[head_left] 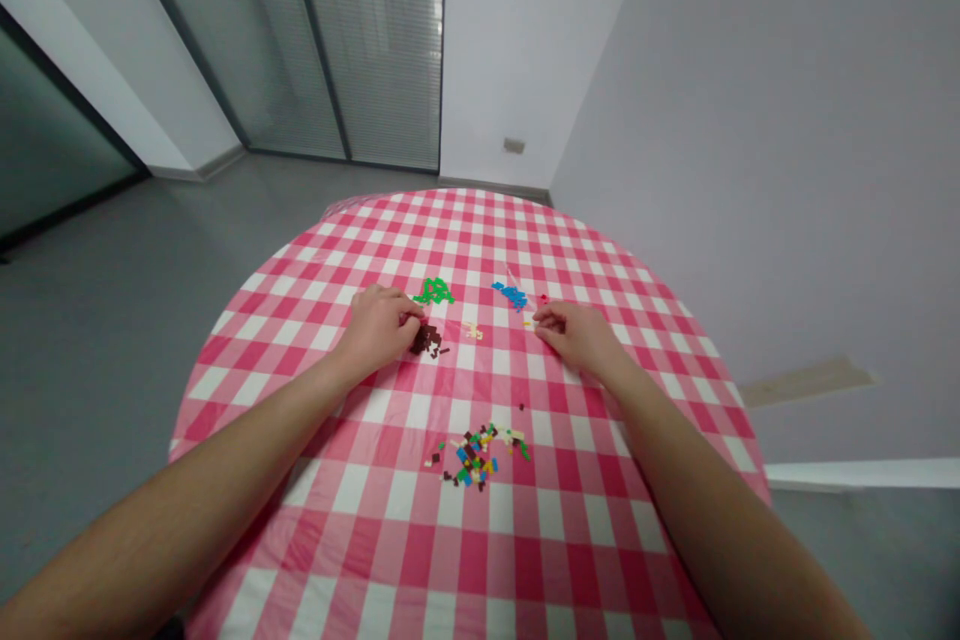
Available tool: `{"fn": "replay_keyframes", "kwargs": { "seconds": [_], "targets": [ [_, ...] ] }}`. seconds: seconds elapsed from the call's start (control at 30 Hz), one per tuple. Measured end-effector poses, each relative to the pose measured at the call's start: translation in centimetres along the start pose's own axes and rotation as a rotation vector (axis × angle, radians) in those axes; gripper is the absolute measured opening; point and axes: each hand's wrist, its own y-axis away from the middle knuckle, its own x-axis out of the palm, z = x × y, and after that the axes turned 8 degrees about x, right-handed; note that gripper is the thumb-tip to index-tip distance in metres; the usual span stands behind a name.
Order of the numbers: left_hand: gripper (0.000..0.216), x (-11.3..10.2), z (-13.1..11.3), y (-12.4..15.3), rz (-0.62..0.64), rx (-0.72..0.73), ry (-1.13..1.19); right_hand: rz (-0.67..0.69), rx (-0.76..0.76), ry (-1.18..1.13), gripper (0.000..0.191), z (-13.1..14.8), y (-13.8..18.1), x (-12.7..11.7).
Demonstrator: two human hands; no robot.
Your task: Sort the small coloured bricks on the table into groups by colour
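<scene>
Brown bricks (429,340) lie in a small heap on the table (375,560), just left of centre, right at the fingertips of the left hand (379,325). Table is round w/ a red-and-white check cloth; grey floor around it, pale walls behind, glass partition w/ blinds (352,30) at the back left, and a wall socket (514,145) low on the far wall. Other piles sit apart by colour: green bricks (433,292) just beyond the brown ones, blue bricks (511,295) further right, a few cream bricks (472,330) between the hands, and a mixed pile (476,455) nearer the body, well apart from the rest, btwn the two forearms. Nothing blocks the view of the piles; only the left fingers cover the edge of the brown heap. Left hand rests palm down, fingers curled in and touching the brown bricks; can't tell whether it has one pinched. Right hand (574,330) lies on the cloth, fingers drawn together toward the thumb next to some tiny yellow and red bits (534,315); whether it grips one is too small to make out.
</scene>
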Motion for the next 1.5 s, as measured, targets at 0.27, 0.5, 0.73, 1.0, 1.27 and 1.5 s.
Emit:
{"fn": "replay_keyframes", "kwargs": {
  "seconds": [0.27, 0.5, 0.73, 1.0, 1.27, 1.5],
  "targets": [
    [0.028, 0.0, 0.1, 0.0, -0.003, -0.004, 0.005, 0.002, -0.003, 0.002, 0.027, -0.1, 0.1, -0.3],
    [0.029, 0.0, -0.2, 0.1, -0.021, 0.020, 0.010, -0.041, -0.004, -0.031, 0.025, 0.5, 0.1, 0.7],
    [0.028, 0.0, -0.2, 0.1, -0.030, 0.017, 0.020, 0.014, -0.073, 0.006, 0.013, 2.5, 0.8, -0.2],
    [0.026, 0.1, -0.2, 0.1, -0.011, 0.021, 0.046, 0.726, -0.219, 0.151, 0.007, 7.5, 5.2, -1.3],
    [0.027, 0.3, -0.2, 0.1, -0.005, 0.072, 0.058, 0.751, -0.224, 0.201, 0.007, 7.9, 5.2, -0.8],
    [0.025, 0.3, -0.6, 0.3, 0.015, 0.081, 0.072, 0.696, -0.269, 0.182, 0.014, 8.3, 5.7, -0.7]
  ]
}}
